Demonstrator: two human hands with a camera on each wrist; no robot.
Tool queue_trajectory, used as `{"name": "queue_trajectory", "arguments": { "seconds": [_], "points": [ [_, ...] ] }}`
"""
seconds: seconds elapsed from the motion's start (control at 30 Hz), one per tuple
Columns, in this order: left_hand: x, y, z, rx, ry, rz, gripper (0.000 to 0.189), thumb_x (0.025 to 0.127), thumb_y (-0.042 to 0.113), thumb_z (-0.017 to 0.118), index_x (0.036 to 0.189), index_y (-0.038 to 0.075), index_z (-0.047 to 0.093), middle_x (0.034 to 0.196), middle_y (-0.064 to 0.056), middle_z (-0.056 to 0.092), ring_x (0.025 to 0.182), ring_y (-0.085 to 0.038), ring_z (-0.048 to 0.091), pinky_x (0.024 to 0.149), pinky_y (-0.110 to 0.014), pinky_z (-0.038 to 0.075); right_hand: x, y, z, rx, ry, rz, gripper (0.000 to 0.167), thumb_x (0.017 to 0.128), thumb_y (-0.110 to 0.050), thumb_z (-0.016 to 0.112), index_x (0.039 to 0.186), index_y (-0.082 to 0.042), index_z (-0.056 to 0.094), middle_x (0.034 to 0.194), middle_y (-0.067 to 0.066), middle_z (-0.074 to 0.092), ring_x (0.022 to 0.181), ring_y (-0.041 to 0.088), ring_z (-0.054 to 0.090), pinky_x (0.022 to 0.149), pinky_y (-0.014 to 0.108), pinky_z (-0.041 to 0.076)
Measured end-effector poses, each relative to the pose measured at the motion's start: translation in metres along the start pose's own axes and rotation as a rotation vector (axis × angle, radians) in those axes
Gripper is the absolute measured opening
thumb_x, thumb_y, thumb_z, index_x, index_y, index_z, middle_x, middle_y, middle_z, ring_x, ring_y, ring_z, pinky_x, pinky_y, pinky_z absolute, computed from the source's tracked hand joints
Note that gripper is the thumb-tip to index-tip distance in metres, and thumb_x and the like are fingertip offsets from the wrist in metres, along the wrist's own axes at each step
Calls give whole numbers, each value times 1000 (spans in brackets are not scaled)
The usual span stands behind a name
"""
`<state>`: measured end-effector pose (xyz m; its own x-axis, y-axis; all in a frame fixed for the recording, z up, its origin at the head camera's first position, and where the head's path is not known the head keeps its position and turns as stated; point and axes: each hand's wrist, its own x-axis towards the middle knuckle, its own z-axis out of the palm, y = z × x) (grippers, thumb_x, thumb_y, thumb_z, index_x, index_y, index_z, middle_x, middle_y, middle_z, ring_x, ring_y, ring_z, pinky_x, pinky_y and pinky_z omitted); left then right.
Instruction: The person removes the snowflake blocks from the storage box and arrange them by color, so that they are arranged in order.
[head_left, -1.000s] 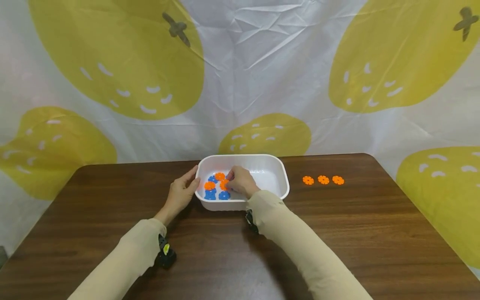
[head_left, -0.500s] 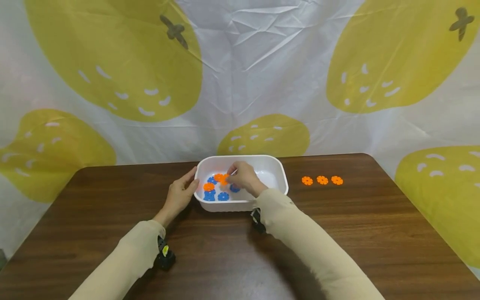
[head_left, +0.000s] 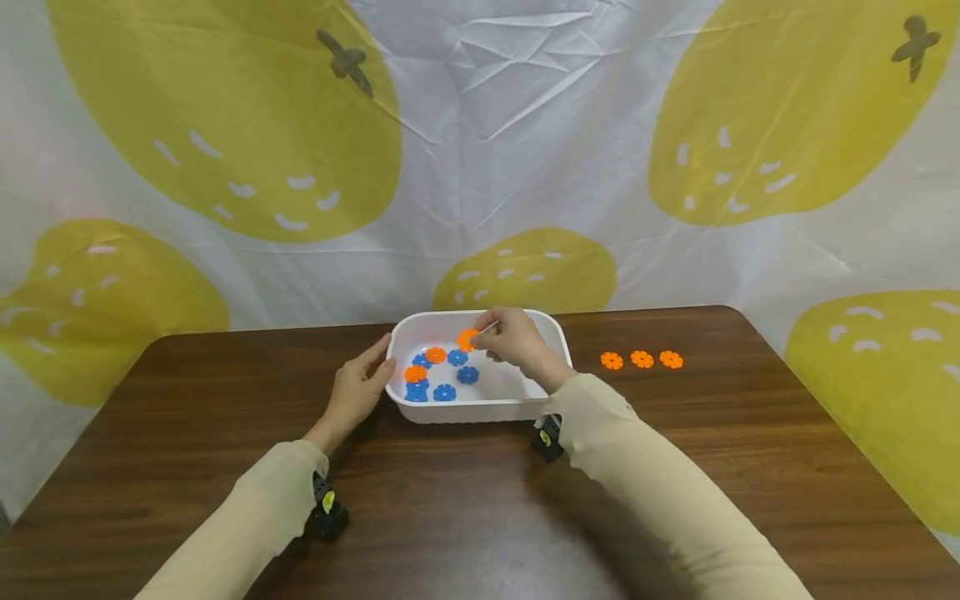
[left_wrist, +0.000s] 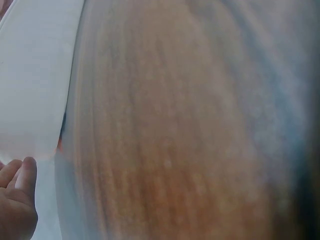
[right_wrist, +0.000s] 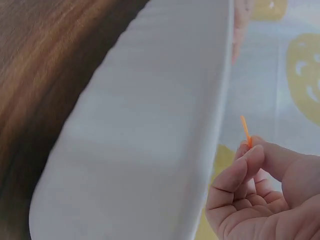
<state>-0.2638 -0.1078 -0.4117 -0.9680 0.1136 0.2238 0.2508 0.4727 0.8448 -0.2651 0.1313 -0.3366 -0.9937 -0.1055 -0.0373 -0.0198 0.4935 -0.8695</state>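
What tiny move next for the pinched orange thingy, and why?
Probably carry the orange notched disc right, past the white tub: the right hand has it in its grip, and three orange discs lie in a row on the table there.

The left wrist view crops the left hand [left_wrist: 17,205] — the tabletop [left_wrist: 165,125] blurs.

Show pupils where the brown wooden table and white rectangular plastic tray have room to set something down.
Bare: the table between the beige sleeves, in front of the tray; and right of the three orange flower-shaped discs. The tray's right half looks bare, but the right hand overhangs it. Crowded: the tray's left half, with blue notched discs and two orange ones.
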Motion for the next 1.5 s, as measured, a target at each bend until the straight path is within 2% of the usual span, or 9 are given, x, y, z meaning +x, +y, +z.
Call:
{"name": "queue_trajectory", "arguments": {
  "seconds": [0.23, 0.43, 0.7, 0.8, 1.07, 1.3, 1.5],
  "points": [
    [0, 0, 0, 3, -16, -12, 47, 96, 20, 52, 141, 7, 44, 142, -12, 45, 130, -29, 44, 106, -41, 36, -4, 4, -26, 62, 42, 21, 21, 87, -6, 63, 106, 3, 60, 72, 7, 57, 56, 10, 48, 61, 24, 50],
    [0, 0, 1, 2, -8, -10, 47, 95, 19, 53, 140, 7, 45, 140, -12, 47, 128, -28, 46, 106, -40, 38, -10, 17, -53, 128, 108, 66, 24, 88, -7, 62, 109, 4, 56, 76, 4, 57, 57, 9, 49, 59, 19, 48],
    [2, 1, 1, -3, -13, -10, 46, 96, 17, 53, 140, 6, 44, 140, -13, 47, 128, -29, 46, 105, -41, 38, -20, 56, -101, 115, 204, 110, 28, 91, -9, 59, 112, 8, 53, 78, 1, 59, 60, 8, 53, 62, 22, 51],
    [2, 0, 0, 0, -13, -10, 46, 96, 17, 53, 140, 6, 44, 140, -13, 47, 128, -29, 46, 106, -41, 37, -25, 69, -116, 101, 229, 136, 29, 92, -11, 58, 113, 8, 52, 75, -5, 59, 60, 4, 55, 61, 20, 51],
    [0, -1, -4, 4, -12, -10, 47, 96, 17, 53, 140, 5, 43, 141, -13, 45, 130, -30, 44, 106, -42, 36, -37, 98, -147, 114, 288, 228, 26, 94, -16, 56, 113, 2, 50, 71, -11, 57, 62, 1, 56, 63, 23, 53],
    [1, 0, -3, -4, -28, -1, 47, 96, 18, 52, 141, 5, 42, 142, -14, 44, 130, -31, 43, 106, -43, 36, -49, 133, -178, 113, 423, 310, 24, 93, -12, 56, 111, 2, 51, 67, -13, 55, 59, 1, 58, 59, 22, 53],
    [3, -1, -1, -13, -29, -11, 47, 96, 17, 52, 140, 5, 43, 142, -13, 44, 130, -30, 44, 107, -41, 36, -58, 153, -194, 140, 488, 377, 21, 90, -8, 57, 108, 3, 52, 59, -15, 55, 54, 0, 57, 55, 19, 53]
  ]
}}
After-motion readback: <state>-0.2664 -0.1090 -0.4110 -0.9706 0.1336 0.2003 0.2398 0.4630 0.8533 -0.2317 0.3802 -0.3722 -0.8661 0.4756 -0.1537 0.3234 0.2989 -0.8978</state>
